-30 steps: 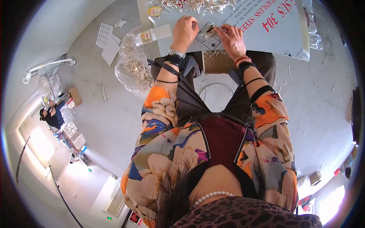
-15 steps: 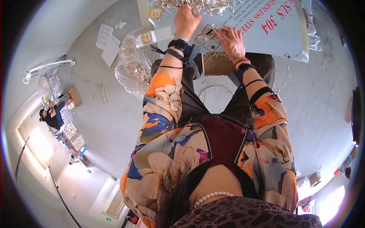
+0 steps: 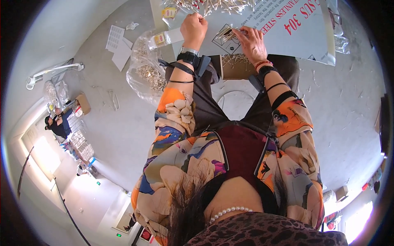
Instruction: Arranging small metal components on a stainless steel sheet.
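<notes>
Left hand (image 3: 194, 32) drops back from the cotton swab pile (image 3: 223, 5); right hand (image 3: 253, 43) stays at the swab bundle (image 3: 224, 33)

Half a second ago the left hand reaches up into the pile; now it sits closer to the tabletop's (image 3: 295, 47) near edge, just beside the pile's lower left fringe. The right hand and the bundle keep almost the same places.

The step in hand looks like gathering swabs into a small bunch. To do it well, the right fingertips should steady the bundle lightly at one end, so the sticks stay parallel without bowing. The left hand does best to pick a few swabs at a time by their shafts, keeping off the tips, and lay them in line with the bunch. Ends that stick out are best evened with a gentle tap; squeezing harder could splay them.

The bundle lies on the tabletop, between the pile and the near edge, toward the left edge. It is just left of the right fingertips, which appear to touch its end; the right fingers are partly spread, and whether thumb and finger pinch it I cannot tell. The left fingers are curled inward, well off the bundle; whether they close on a swab is hidden.

A yellow-labelled packet (image 3: 161, 39) sits by the left edge, and a cardboard box (image 3: 238, 73) of swabs stands below the near edge.
</notes>
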Tool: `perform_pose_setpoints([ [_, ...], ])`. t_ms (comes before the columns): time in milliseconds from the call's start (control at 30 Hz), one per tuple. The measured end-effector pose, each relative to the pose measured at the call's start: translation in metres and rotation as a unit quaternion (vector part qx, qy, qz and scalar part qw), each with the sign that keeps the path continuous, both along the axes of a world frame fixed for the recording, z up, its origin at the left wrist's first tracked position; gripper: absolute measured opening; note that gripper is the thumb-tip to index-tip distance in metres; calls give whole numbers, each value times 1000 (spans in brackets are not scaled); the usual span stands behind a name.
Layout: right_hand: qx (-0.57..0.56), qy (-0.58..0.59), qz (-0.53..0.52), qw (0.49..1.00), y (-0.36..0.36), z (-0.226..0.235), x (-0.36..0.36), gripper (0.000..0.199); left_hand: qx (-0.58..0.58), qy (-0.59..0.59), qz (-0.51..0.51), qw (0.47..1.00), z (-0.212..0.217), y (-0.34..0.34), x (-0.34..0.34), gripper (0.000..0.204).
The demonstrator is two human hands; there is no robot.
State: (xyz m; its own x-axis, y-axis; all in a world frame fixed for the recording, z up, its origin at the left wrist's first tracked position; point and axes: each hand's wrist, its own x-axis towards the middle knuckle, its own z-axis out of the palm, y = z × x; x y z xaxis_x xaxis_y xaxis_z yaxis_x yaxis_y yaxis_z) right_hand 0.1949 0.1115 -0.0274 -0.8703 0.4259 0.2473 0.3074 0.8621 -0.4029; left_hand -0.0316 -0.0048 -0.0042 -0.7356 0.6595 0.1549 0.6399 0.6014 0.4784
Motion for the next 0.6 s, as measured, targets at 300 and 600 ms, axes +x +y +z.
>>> perform_pose_setpoints([
  [300,33,39,-1,999,3,-7,-2,49,-1,-78,-68,995,20,-12,25,11],
  [600,1,30,7,1000,0,-3,-3,61,0,-40,-103,994,11,-6,26,11],
])
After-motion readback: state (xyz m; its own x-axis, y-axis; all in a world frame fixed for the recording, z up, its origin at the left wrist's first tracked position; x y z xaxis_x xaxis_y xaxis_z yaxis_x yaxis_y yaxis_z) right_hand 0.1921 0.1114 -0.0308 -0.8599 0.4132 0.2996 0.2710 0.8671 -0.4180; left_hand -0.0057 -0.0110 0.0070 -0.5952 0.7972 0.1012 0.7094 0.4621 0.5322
